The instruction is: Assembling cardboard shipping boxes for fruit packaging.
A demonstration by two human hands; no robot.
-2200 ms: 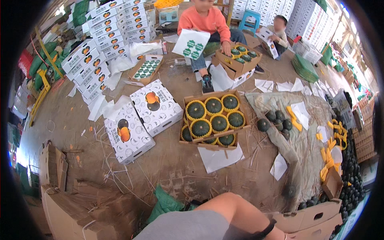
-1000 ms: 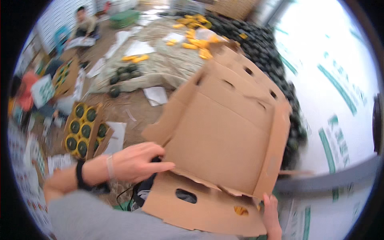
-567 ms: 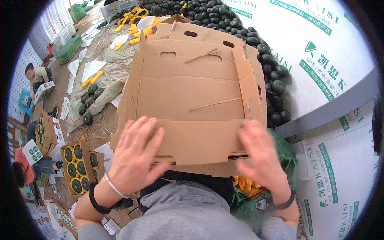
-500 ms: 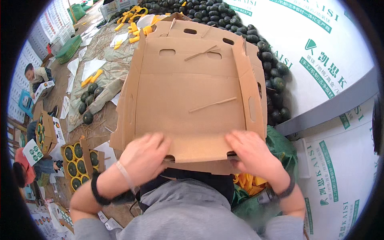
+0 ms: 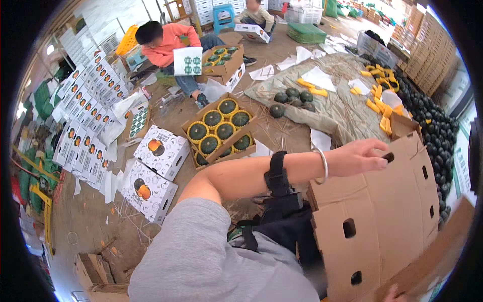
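A flattened brown cardboard box blank (image 5: 392, 211) with hand holes lies at my right side. Across its far end reaches my left arm, a strap and a bangle on it. My left hand (image 5: 363, 157) is palm down by the hand hole at the cardboard's far edge, fingers stretched out and not wrapped round anything. Only a blurred bit of my right hand (image 5: 396, 295) shows at the bottom edge. It is beside a raised strip of cardboard (image 5: 432, 256), and whether it grips that strip is hidden.
Dark green squashes (image 5: 427, 121) are heaped along the right wall. An open carton (image 5: 236, 151) of netted squashes and a closed white printed carton (image 5: 156, 171) are on the floor to the left. A person in a coral top (image 5: 171, 43) sits beyond, near stacked white cartons (image 5: 90, 116).
The view has swung left. Both my hands were at the near edge of the cardboard; now my left is at its far edge and my right is mostly out of view.
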